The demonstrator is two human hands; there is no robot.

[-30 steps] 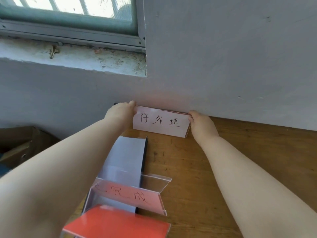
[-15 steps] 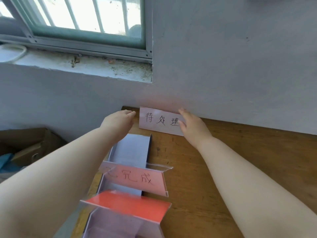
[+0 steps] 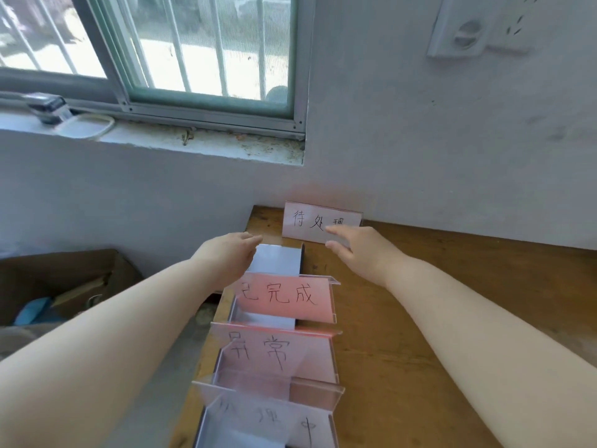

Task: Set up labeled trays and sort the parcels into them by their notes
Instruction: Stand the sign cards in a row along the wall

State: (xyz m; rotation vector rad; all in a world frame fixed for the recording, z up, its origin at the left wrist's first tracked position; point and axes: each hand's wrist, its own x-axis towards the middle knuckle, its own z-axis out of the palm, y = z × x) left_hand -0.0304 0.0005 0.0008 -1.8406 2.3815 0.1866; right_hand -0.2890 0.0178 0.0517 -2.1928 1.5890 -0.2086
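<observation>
Wooden table (image 3: pixel 420 318) against a grey wall, both hands empty with fingers spread: left hand (image 3: pixel 231 253) over the trays (image 3: pixel 277 263), right hand (image 3: pixel 361 250) overlapping the white label card (image 3: pixel 303 219).

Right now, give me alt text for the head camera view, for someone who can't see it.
Two bare hands, left hand and right hand, hover open near a white label card propped against the wall on a wooden table. Three more handwritten label stands line the table's left edge.
</observation>
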